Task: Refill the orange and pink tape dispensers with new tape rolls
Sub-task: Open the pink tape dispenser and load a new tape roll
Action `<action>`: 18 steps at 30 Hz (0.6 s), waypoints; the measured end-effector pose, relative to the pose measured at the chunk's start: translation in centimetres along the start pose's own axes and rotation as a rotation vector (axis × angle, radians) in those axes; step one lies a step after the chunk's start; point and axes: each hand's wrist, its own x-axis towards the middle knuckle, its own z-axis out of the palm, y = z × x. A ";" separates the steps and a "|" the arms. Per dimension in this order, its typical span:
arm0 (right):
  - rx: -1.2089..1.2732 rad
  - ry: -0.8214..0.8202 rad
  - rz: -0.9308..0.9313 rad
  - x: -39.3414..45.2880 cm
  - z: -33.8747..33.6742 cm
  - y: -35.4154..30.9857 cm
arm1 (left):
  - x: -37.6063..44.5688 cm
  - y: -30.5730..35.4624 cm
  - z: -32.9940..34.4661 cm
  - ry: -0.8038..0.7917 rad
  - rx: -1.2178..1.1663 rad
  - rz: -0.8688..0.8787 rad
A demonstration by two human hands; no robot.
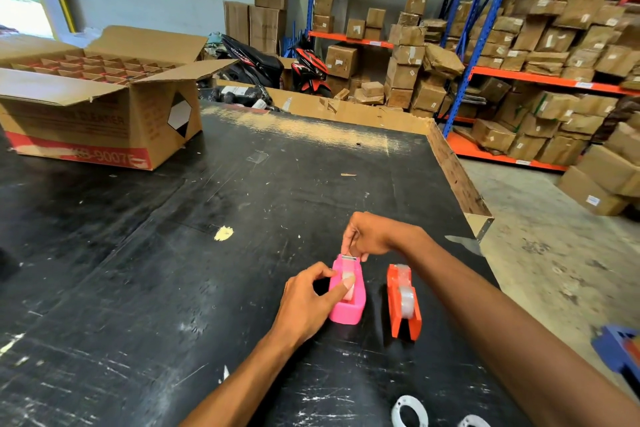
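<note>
A pink tape dispenser [348, 302] stands on the black table [173, 253], with a clear tape roll seated in it. My left hand [308, 302] grips its left side, thumb pressing on the roll. My right hand [370, 236] pinches the tape end at the dispenser's metal cutter at its far end. Just to the right stands the orange tape dispenser [403, 303], with a clear tape roll [406, 300] in it and no hand on it.
Two white empty tape cores [410, 411] lie at the near table edge. A large open cardboard box [100, 107] with dividers sits at the far left. A blue object [618, 347] is at the right. Shelves of boxes stand beyond the table.
</note>
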 end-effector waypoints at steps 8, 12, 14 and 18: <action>0.067 0.127 0.015 -2.1 0.6 0.6 | 0.3 0.1 -0.2 -0.037 0.017 0.014; 0.064 0.292 -0.016 -4.3 0.7 0.6 | 0.1 0.6 -0.3 -0.049 0.009 0.018; 0.074 0.311 -0.033 -5.9 0.7 0.8 | -0.1 0.9 -0.5 -0.059 0.006 0.001; 0.060 0.340 -0.047 -10.6 1.1 1.3 | -0.9 1.2 -1.0 0.054 0.206 0.128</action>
